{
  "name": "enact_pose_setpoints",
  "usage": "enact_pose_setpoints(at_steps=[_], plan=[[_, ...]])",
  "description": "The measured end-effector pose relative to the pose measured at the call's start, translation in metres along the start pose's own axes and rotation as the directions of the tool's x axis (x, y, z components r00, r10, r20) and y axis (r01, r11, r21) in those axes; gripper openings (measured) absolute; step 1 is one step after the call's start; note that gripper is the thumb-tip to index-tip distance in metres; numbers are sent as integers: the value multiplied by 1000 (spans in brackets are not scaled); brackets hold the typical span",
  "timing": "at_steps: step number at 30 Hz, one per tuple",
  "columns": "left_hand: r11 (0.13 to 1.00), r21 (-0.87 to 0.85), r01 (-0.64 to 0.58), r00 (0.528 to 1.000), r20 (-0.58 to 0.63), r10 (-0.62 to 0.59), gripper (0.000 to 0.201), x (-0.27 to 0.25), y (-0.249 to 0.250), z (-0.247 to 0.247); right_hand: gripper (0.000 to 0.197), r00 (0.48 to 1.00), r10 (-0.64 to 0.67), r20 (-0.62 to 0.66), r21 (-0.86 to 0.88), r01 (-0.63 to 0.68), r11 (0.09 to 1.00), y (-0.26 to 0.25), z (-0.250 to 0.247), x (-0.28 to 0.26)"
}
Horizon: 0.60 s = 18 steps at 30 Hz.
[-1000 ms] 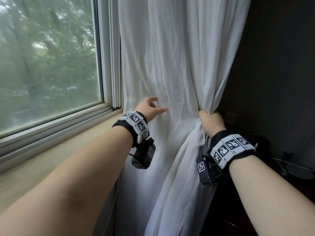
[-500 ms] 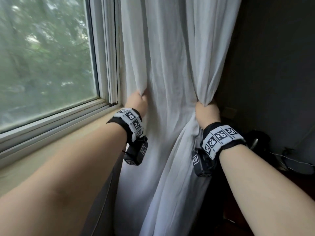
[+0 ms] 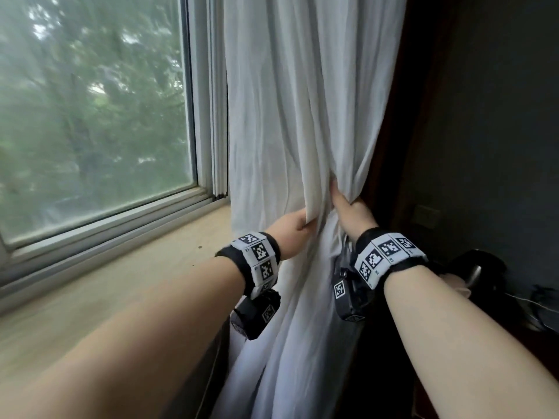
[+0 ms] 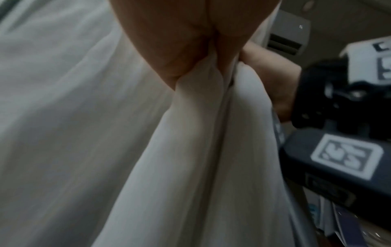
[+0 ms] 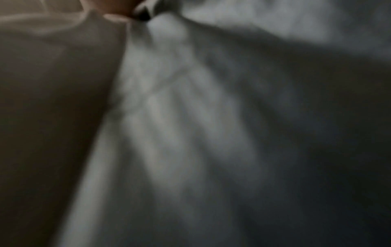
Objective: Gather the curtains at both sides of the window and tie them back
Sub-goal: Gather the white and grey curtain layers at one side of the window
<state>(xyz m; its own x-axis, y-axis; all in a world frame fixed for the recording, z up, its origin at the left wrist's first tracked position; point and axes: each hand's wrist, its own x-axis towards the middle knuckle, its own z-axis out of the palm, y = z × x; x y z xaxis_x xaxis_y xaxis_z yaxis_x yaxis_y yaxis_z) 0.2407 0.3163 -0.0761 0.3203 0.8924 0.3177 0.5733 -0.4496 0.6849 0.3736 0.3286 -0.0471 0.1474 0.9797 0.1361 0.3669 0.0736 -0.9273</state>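
1. Curtain (image 3: 302, 116): white, sheer, hanging at the right side of the window (image 3: 90, 116). Its folds converge between the two hands into a narrow bunch, then fall loose below the fingers.
2. Left hand (image 3: 290, 231): fingers curled round a thick fold at the bunch's left edge. In the left wrist view the cloth emerges directly beneath the closed fingers (image 4: 190, 55) as two rounded pleats.
3. Right hand (image 3: 352, 210): fingers wrapped round the bunch from its right side, thumb lying up the front of the fabric. The right wrist view is blurred; only a fingertip (image 5: 114, 8) against pale cloth can be made out.
4. The hands sit just beside each other, the right slightly higher, with gathered cloth between their fingers.
5. Windowsill (image 3: 136, 267): pale, running left of the left hand's fingers, beneath the forearm.
6. Wrist bands: black with white coded squares, one per wrist, a small dark camera unit hanging under each.
7. Dark wall (image 3: 484, 146): right of the right hand's fingers, bearing a pale wall plate (image 3: 426, 214).
8. Dark objects and cables (image 3: 484, 273): low on the right, beyond the right wrist; cannot be identified.
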Motion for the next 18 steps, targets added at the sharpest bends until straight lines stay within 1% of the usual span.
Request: enact_pose_setpoints(at_steps=[2, 3, 4, 5, 6, 7, 8, 10, 11, 12, 13, 14, 15, 16, 17, 18], plan=[[995, -28, -100, 994, 50, 101, 41, 0, 5, 15, 65, 999, 8, 39, 51, -10, 999, 1, -4, -5], [991, -37, -130, 989, 72, 133, 45, 0, 7, 21, 68, 998, 19, 62, 56, -22, 998, 2, -7, -7], [989, -10, -144, 984, 101, 145, 49, 3, 5, 25, 74, 996, 29, 86, 49, -33, 998, 3, -10, -8], [987, 57, -152, 980, 137, 143, 54, 7, 3, 28, 80, 994, 32, 107, 31, -36, 999, 4, -13, -9], [977, 142, -159, 975, 177, 133, 57, 12, -1, 30, 83, 993, 25, 116, 21, -27, 999, 3, -15, -8], [961, 214, -173, 969, 211, 127, 58, 15, -4, 31, 77, 995, 14, 94, 16, -15, 1000, 2, -17, -6], [948, 256, -188, 963, 236, 127, 57, 18, -6, 33, 66, 999, -4, 39, 11, 4, 1000, 1, -18, -2], [923, 294, -249, 942, 294, 160, 52, 18, -6, 33, 45, 993, -42, -109, -28, 39, 999, -1, -21, 5], [917, 304, -260, 929, 338, 152, 50, 16, -5, 31, 37, 986, -54, -159, -65, 44, 997, -2, -22, 9], [922, 307, -236, 920, 375, 111, 48, 14, -4, 27, 34, 980, -59, -189, -104, 40, 994, -1, -23, 13], [934, 306, -184, 922, 384, 56, 44, 13, -4, 19, 33, 978, -58, -203, -139, 30, 990, -2, -22, 16], [946, 303, -113, 942, 337, 4, 38, 13, -5, 11, 35, 976, -54, -212, -163, 19, 986, 0, -22, 21], [955, 292, -39, 972, 232, -31, 32, 13, -8, 0, 36, 974, -52, -221, -173, 13, 985, 2, -21, 25], [967, 252, 34, 995, 80, -56, 29, 14, -14, -9, 37, 973, -59, -225, -182, 18, 983, 4, -21, 28], [979, 181, 95, 992, -97, -78, 26, 15, -20, -19, 37, 973, -69, -221, -190, 26, 981, 5, -20, 29], [983, 108, 145, 956, -271, -111, 27, 18, -27, -28, 39, 975, -84, -205, -190, 44, 981, 7, -20, 31]])
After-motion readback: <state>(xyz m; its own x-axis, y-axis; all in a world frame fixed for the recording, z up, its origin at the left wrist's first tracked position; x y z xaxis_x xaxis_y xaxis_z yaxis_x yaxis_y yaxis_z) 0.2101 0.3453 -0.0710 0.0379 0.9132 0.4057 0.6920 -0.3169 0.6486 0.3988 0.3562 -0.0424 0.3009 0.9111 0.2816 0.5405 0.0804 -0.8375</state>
